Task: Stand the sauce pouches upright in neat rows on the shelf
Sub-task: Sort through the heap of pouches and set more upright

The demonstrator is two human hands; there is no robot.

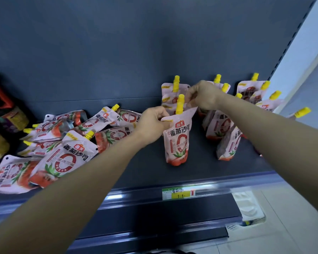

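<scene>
Head view: left hand (152, 121) and right hand (200, 97) each pinch a top corner of one tomato sauce pouch (176, 138), upright mid-shelf (191, 167). Step: aligning it. Next: release, then fetch from the toppled pile (62, 142).

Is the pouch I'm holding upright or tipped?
Upright: pouch stands on the shelf, cap up, left hand and right hand pinching its top.

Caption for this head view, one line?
The left hand and right hand pinch the top corners of a sauce pouch, standing it upright on the shelf beside fallen pouches.
</scene>
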